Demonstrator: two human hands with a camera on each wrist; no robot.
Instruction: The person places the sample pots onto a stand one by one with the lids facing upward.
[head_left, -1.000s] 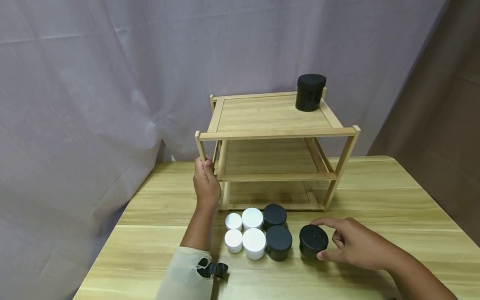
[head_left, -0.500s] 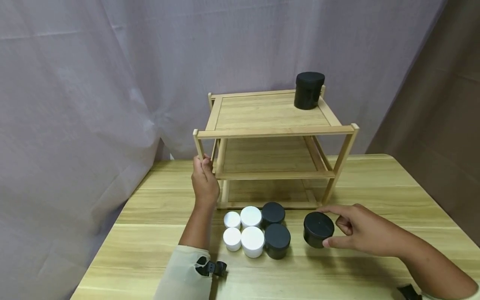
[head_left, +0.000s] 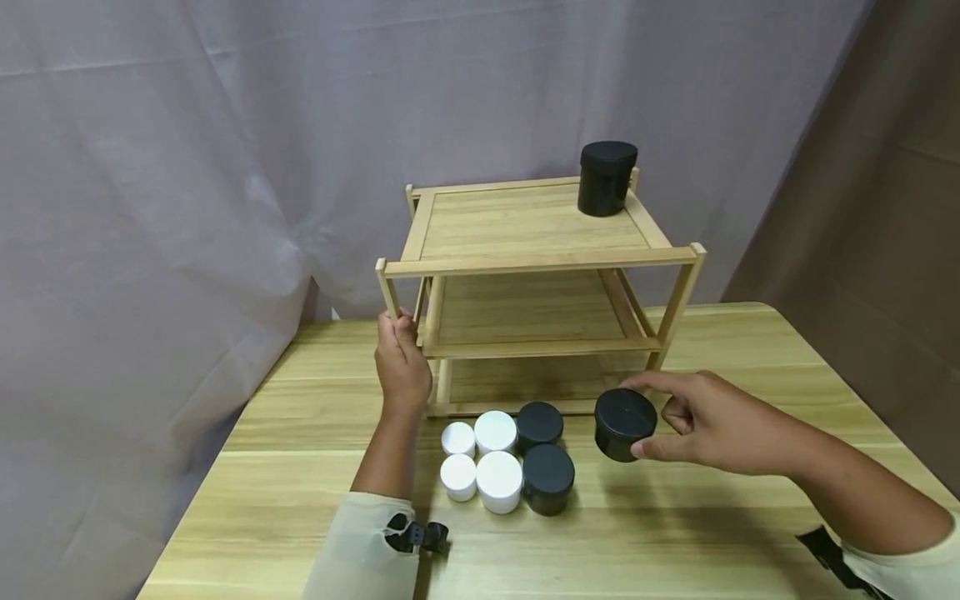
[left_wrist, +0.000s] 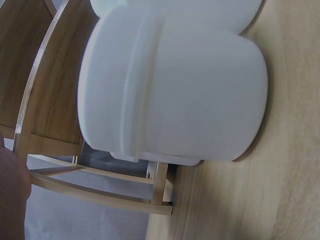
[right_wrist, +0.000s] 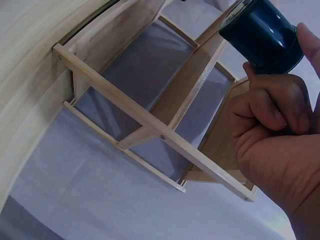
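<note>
Head view: right hand (head_left: 712,421) pinches a short round black plastic jar (head_left: 625,423), lifted just off the light wooden desk (head_left: 300,467), in front of the three-tier bamboo shelf rack (head_left: 536,267). Left hand (head_left: 401,367) grips the rack's front left post. Step looks like carrying the jar to the rack; next move calls for clearing a shelf edge.

Left wrist view: round white plastic jar (left_wrist: 175,95) fills the frame, hand barely seen.

Right wrist view: fingers (right_wrist: 275,107) curled round the black jar, rack behind.
</note>
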